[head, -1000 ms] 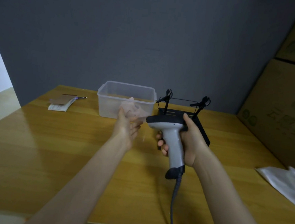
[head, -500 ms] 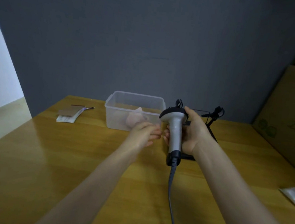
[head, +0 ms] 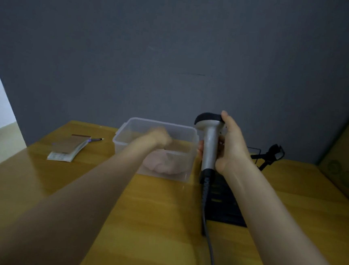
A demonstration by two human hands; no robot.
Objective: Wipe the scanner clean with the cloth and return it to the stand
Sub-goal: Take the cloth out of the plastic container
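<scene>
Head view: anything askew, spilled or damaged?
Nothing stands out. The right hand holds the scanner upright above the stand; the left hand reaches into the clear bin, where the cloth lies.

Single head-worn wide-angle cam, looking fwd and slightly down from above the person's forearms. Near field: both arms enter from bottom edge, left hand (head: 160, 137) and right hand (head: 230, 145) mid-frame, within arm's reach. Wooden table (head: 38, 183) fills lower half, running away from cam; grey wall (head: 176, 48) fills upper half, facing cam. Cardboard box (head: 348, 164) clipped at right edge. Straight lines bow near the edges. No 2nd view, so no shared area.
</scene>
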